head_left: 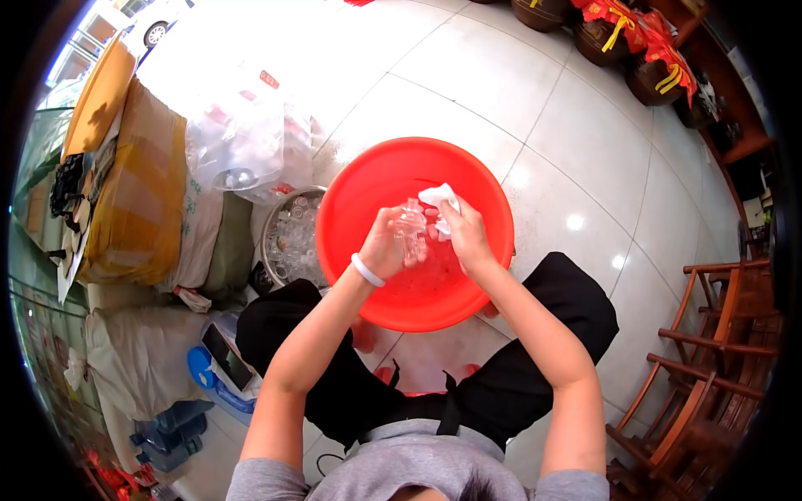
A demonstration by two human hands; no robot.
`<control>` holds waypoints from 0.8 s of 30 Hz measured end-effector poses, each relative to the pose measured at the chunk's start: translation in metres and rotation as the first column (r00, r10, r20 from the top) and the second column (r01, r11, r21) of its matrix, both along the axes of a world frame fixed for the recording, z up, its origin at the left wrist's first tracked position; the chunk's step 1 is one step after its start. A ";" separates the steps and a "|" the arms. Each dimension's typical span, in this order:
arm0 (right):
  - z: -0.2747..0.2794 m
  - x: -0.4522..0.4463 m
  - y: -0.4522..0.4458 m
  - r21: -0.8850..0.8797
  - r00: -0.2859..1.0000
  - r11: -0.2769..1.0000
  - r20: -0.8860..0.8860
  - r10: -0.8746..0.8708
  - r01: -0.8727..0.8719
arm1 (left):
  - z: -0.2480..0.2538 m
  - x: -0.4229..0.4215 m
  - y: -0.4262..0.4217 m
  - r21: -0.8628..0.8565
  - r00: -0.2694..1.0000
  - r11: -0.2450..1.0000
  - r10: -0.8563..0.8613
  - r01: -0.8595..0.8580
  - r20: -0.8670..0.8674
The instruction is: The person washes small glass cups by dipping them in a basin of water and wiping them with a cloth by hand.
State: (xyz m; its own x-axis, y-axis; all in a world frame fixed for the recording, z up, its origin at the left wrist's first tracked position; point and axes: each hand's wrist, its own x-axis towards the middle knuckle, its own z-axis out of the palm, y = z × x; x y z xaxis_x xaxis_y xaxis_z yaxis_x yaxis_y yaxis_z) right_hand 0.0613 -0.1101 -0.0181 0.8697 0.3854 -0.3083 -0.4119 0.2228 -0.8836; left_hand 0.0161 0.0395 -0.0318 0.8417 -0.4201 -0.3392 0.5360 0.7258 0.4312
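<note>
Over a red plastic basin (351, 192), my left hand (384, 245) is closed around a small clear bottle (411, 230). A white band circles that wrist. Close beside it, my right hand (465, 234) grips a white cloth (440, 197), its fingers near the bottle's neck. Whether the cloth touches the bottle I cannot tell. Some water seems to lie in the bottom of the basin. Left of the basin stands a metal bowl (269, 242) full of small clear glass pieces (296, 235), partly hidden by the basin's rim and my knee.
A clear plastic bag (242, 138) sits beyond the metal bowl. Taped cardboard boxes (138, 192) and sacks line the left side. A phone (227, 356) lies by my left knee. Wooden chairs (693, 359) stand at right, dark jars (606, 40) at the far right.
</note>
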 end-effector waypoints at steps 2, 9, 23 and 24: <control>-0.002 -0.002 -0.002 -0.059 0.986 0.997 0.166 -0.030 0.040 | -0.001 0.000 0.005 -0.021 0.992 0.995 0.096 -0.098 -0.085; 0.007 -0.017 -0.001 -0.657 0.646 0.753 0.563 0.516 -0.030 | -0.016 0.001 -0.004 -0.023 0.947 0.955 0.289 -0.295 -0.140; -0.004 -0.028 0.011 -0.549 0.665 0.815 0.681 0.307 0.187 | -0.015 -0.003 -0.004 0.102 0.855 0.874 0.486 -0.475 -0.179; -0.013 -0.026 0.012 -0.534 0.619 0.798 0.736 0.275 0.280 | -0.018 -0.004 -0.005 0.054 0.856 0.876 0.480 -0.479 -0.192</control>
